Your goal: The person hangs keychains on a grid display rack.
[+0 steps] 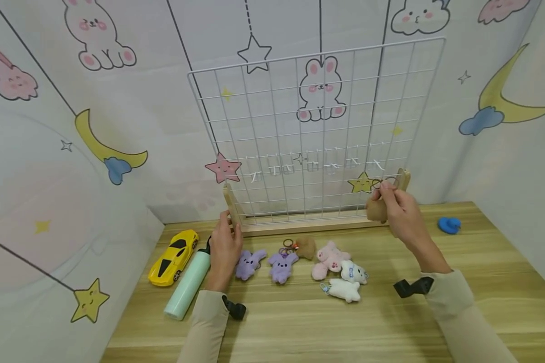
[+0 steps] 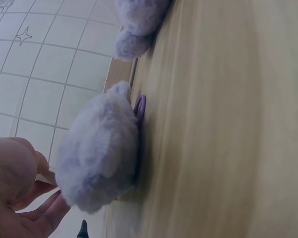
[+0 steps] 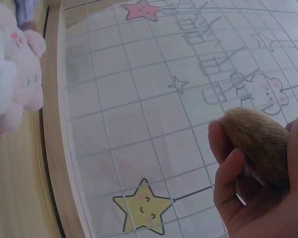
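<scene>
My right hand (image 1: pixel 404 212) holds a brown plush keychain (image 1: pixel 376 210) in front of the right end of a white wire grid rack (image 1: pixel 295 126). In the right wrist view the brown plush (image 3: pixel 258 141) lies against the palm, its ring hidden there. White hooks (image 1: pixel 312 165) hang in a row across the grid. At the rack's left end, my left hand (image 1: pixel 224 247) grips the wooden upright (image 1: pixel 231 204) between thumb and fingers. Beside that hand lies a purple plush keychain (image 1: pixel 249 265), large in the left wrist view (image 2: pixel 99 148).
On the table lie another purple plush (image 1: pixel 281 267), a brown plush (image 1: pixel 306 247), a pink plush (image 1: pixel 332 256) and two white plushes (image 1: pixel 345 290). A yellow toy car (image 1: pixel 174 257) and mint bottle (image 1: pixel 188 287) lie left; a blue toy duck (image 1: pixel 448 225) sits right.
</scene>
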The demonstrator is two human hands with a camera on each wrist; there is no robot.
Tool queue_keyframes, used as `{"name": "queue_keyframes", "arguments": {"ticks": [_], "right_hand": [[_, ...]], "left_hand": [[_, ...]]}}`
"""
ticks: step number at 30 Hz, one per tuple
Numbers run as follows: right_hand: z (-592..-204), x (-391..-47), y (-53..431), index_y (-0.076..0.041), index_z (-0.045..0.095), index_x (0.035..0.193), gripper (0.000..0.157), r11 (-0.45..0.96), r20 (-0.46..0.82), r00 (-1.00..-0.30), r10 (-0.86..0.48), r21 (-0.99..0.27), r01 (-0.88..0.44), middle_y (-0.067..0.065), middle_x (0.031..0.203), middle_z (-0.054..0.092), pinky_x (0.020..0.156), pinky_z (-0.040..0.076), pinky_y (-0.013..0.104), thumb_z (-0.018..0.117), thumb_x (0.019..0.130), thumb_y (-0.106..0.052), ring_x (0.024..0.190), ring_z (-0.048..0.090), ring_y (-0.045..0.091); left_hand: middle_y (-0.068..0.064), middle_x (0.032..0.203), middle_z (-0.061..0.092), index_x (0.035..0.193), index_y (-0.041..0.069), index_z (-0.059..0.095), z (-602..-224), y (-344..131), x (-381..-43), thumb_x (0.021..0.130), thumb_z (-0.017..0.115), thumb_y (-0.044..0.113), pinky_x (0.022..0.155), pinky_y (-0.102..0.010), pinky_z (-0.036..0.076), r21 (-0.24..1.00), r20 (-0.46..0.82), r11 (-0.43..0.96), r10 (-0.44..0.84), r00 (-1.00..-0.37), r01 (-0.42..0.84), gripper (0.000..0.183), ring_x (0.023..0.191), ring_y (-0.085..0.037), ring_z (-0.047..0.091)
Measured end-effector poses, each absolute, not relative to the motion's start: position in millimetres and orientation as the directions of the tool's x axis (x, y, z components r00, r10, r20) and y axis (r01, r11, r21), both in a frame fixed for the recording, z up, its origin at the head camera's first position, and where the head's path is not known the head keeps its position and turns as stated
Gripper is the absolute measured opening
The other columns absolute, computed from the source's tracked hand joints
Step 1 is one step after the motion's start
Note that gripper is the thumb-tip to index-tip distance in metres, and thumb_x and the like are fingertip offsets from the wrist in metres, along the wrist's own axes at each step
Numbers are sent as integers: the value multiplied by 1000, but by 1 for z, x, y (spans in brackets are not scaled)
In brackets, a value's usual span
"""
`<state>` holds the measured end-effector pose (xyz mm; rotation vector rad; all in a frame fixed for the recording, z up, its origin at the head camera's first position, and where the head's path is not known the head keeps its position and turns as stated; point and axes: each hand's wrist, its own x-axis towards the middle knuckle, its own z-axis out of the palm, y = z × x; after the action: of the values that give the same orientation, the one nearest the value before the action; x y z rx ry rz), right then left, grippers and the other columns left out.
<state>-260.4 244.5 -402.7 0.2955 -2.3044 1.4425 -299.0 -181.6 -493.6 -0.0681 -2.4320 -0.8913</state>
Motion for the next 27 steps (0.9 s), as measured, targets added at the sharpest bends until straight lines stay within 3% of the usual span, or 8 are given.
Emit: {"name": "queue_keyframes", "arguments": {"ticks": [6, 9, 13, 15, 19, 27], "right_hand": [[-400, -265, 245, 1, 69, 116, 59, 485, 423, -906, -2, -792, -371, 7, 95, 67, 57, 54, 30, 28, 120, -40, 74, 60, 13], [-398, -267, 246, 3, 68, 106, 59, 523, 440, -898, -24, -759, -387, 9, 82, 59, 58, 47, 29, 26, 120, -37, 65, 53, 15], [-394, -271, 244, 0, 60, 88, 57, 536, 461, -886, -53, -735, -415, 5, 77, 46, 59, 38, 29, 29, 120, -34, 65, 43, 14], [-391, -273, 244, 2, 64, 89, 57, 518, 469, -881, -67, -738, -432, 3, 79, 48, 59, 37, 29, 30, 120, -32, 67, 43, 12], [-386, -278, 246, 6, 56, 85, 59, 460, 448, -888, -103, -770, -442, 2, 76, 42, 59, 33, 32, 31, 120, -33, 68, 38, 12], [-388, -290, 249, 1, 42, 78, 60, 354, 376, -917, -130, -847, -397, 0, 74, 33, 60, 32, 34, 30, 120, -40, 66, 32, 13]], "left_hand": [[-28, 129, 74, 148, 2, 53, -493, -183, -298, 108, 66, 13, 82, -53, 68, 590, 505, 774, -130, -854, 231, 44, 105, -41, 80], [-28, 129, 74, 149, 1, 53, -494, -184, -298, 108, 66, 13, 81, -53, 68, 591, 507, 771, -126, -852, 238, 44, 104, -41, 80], [-27, 129, 74, 149, 2, 53, -494, -184, -297, 108, 66, 14, 81, -53, 69, 595, 502, 768, -125, -856, 236, 44, 104, -41, 80], [-27, 129, 74, 149, 2, 53, -493, -184, -298, 109, 66, 14, 81, -53, 69, 597, 497, 767, -125, -859, 233, 44, 105, -41, 80], [-27, 129, 74, 148, 2, 54, -493, -184, -299, 109, 66, 14, 82, -53, 68, 595, 500, 768, -122, -857, 238, 43, 106, -41, 80], [-27, 130, 74, 148, 2, 54, -493, -184, -299, 108, 66, 14, 81, -53, 68, 593, 497, 771, -120, -860, 235, 43, 103, -41, 81]]}}
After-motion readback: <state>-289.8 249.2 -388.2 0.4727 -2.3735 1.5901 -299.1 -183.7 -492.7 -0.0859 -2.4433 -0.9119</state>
